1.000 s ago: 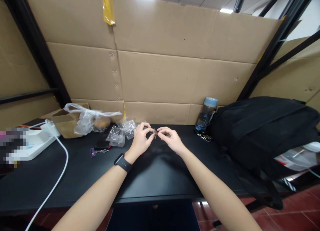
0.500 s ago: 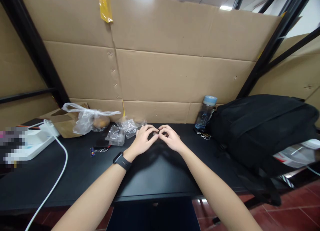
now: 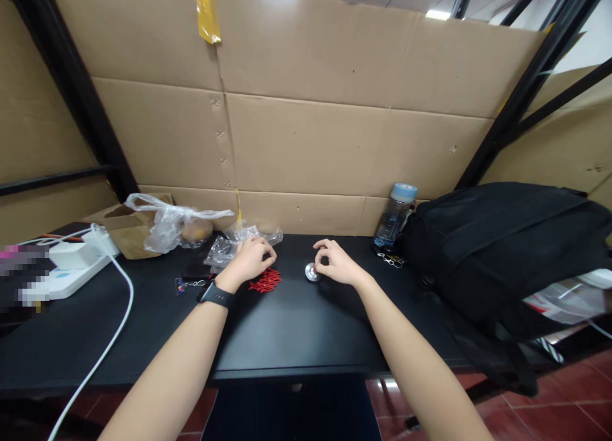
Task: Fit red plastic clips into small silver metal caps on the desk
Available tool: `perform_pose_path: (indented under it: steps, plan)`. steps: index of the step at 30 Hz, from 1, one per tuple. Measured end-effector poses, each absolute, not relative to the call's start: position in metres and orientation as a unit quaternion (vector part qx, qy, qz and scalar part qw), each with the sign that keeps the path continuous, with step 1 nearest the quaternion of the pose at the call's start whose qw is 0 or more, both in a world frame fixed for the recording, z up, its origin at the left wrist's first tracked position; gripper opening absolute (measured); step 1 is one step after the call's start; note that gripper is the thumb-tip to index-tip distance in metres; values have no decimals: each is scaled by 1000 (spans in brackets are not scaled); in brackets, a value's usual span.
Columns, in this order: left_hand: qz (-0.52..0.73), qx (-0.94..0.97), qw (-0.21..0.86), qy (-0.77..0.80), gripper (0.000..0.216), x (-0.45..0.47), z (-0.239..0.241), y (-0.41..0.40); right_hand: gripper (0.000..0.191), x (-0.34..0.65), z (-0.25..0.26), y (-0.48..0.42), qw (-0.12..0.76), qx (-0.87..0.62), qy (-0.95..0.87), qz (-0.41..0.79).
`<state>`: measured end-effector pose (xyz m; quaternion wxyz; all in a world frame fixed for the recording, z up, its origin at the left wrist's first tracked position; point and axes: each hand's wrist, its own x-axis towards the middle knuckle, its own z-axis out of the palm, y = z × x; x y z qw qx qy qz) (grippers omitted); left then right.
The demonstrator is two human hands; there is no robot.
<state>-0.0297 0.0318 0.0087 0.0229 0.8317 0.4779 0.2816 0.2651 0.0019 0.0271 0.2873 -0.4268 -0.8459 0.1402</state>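
Hands first: your left hand [image 3: 251, 257] rests on the black table [image 3: 287, 326] with its fingers curled loosely, and whether it pinches anything you cannot tell. The red cluster of small pieces [image 3: 266, 280] lies on the tabletop just below those knuckles, touching or nearly touching them. Your right hand [image 3: 335, 262] sits well apart to the right, thumb and forefinger bent together near the small round silver piece [image 3: 312, 272], which lies on the table just left of the fingertips; whether they grip it is unclear. Clear plastic bags [image 3: 224, 246] crowd behind your left hand. Farther right stand a water bottle [image 3: 394, 215] and a black backpack [image 3: 502, 250].
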Motion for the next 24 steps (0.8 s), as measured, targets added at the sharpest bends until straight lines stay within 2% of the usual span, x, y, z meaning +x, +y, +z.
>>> perform_pose_path:
  steps: [3,6,11,14,17,24]
  plan:
    - [247,844,39,475,9,-37,0,36,9,272,30,1,245,-409,-861,178]
    - [246,851,51,460,8,-39,-5,38,14,281,31,4,239,-408,-855,212]
    - [240,852,66,460,10,-42,-3,41,12,311,29,17,254,-491,-823,128]
    - [246,856,90,446,16,-45,-2,42,32,331,24,23,230,-529,-810,105]
    - [235,862,105,437,21,-47,-1,43,44,339,20,26,211,-537,-804,148]
    - [239,855,96,450,16,-50,-3,44,36,331,14,28,219,-521,-807,172]
